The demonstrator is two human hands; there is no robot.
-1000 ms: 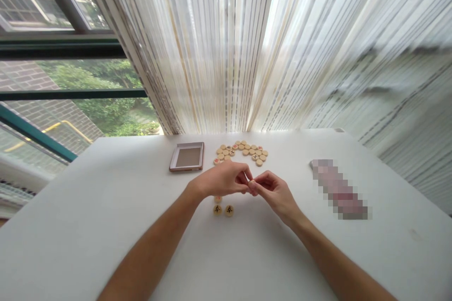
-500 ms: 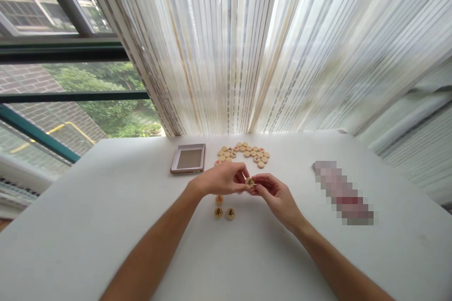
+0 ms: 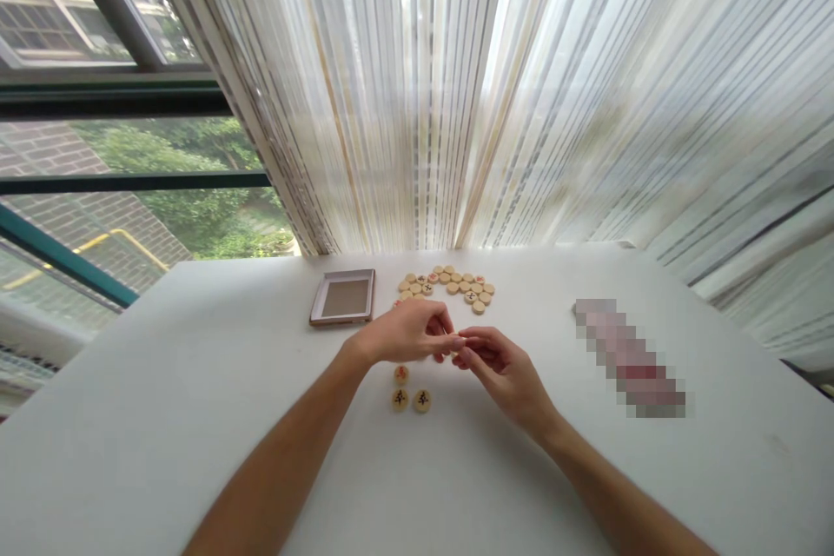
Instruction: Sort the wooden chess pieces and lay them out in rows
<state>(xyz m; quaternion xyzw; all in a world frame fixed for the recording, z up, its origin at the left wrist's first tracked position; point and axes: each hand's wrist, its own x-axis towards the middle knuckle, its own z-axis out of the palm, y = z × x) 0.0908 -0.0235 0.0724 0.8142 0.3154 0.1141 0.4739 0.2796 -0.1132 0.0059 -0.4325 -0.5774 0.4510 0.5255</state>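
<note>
My left hand (image 3: 412,332) and my right hand (image 3: 503,367) meet over the middle of the white table, fingertips pinched together. Between them is a round wooden Chinese chess piece (image 3: 454,354), mostly covered by the fingers, so its marked face does not show. Below my left hand lie a piece with a red character (image 3: 400,374) and two pieces with black characters, one at the left (image 3: 400,400) and one at the right (image 3: 422,401). Behind the hands, several more chess pieces (image 3: 453,287) form a loose arc, some face down. My left hand hides part of that group.
A shallow open box or lid (image 3: 342,297) with a pale rim sits left of the loose pieces. At the right lies a pixelated pinkish object (image 3: 629,360). The white table (image 3: 195,417) reaches back to a striped string curtain (image 3: 404,104) and a window at the left.
The held chess piece has turned between my fingers; its black character showed before and is now hidden. My hands have drawn slightly closer together. The view has shifted a little.
</note>
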